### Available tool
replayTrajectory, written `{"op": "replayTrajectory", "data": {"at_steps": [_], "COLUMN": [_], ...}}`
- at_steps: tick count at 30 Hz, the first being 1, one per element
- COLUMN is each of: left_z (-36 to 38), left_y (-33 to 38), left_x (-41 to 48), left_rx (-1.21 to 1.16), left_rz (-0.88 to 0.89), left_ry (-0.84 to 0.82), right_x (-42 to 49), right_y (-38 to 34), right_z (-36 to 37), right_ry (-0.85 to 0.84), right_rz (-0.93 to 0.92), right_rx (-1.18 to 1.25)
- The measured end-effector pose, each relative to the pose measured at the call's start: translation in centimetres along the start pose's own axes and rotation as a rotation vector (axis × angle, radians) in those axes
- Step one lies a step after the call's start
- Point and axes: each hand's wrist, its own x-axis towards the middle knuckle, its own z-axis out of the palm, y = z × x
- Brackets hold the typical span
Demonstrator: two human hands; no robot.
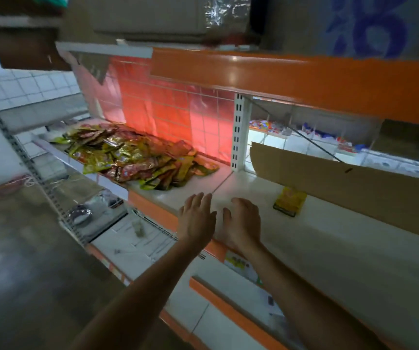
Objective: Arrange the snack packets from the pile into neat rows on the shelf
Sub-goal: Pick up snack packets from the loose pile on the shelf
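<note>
Both forearms reach in from the bottom of the head view, and both hands hold nothing. The left hand is spread wide, palm down, fingers straight, over the front edge of the white shelf with the orange front lip. The right hand is just beside it, palm down with relaxed, slightly bent fingers. Whether either one touches the board I cannot tell.

Further in, the heap of shiny yellow, green and red foil snack packets lies on the left part of the shelf. It runs from near the left end along the back, below the red-lit wire grid back panel, and ends short of the white slotted upright. Its packets overlap and point every way, so no shared long axis can be read.

One flat yellow packet with a dark lower band lies alone on the right part of the shelf, near the right hand. It sits at the foot of a long brown cardboard sheet that leans along the back. Its long axis runs roughly front to back, a little skewed, with the dark band towards the front edge.

By my reading the job is barely begun. No row shows anywhere, one packet at most is placed, and nearly the whole heap is left to carry over and line up.
</note>
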Motion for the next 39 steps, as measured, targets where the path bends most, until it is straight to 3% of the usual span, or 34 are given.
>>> {"op": "replayTrajectory", "data": {"at_steps": [9,16,22,28,31,39], "left_z": [-0.9,-0.9,-0.5,-0.3,-1.1,-2.8], "left_y": [-9.5,-14.4,-17.0,-18.2,-17.9,-13.7], "left_x": [8.5,13.2,14.9,15.9,16.3,17.1], "left_rx": [0.006,0.017,0.249,0.219,0.095,-0.389], "left_rz": [-0.202,-0.221,-0.05,0.044,0.072,0.051], "left_ry": [0.088,0.057,-0.026,0.024,0.086,0.144], "right_x": [9.2,13.5,15.8,16.8,16.8,15.2], "right_y": [-7.1,-9.8,-11.2,-12.4,-12.5,-10.2], "right_z": [6.1,9.9,11.8,13.1,13.1,10.1], "right_ry": [-0.159,-0.168,-0.115,-0.117,-0.083,0.213], "right_rz": [0.004,0.123,0.289,0.37,0.435,0.505], "right_rx": [0.175,0.251,0.278,0.324,0.398,0.568]}}
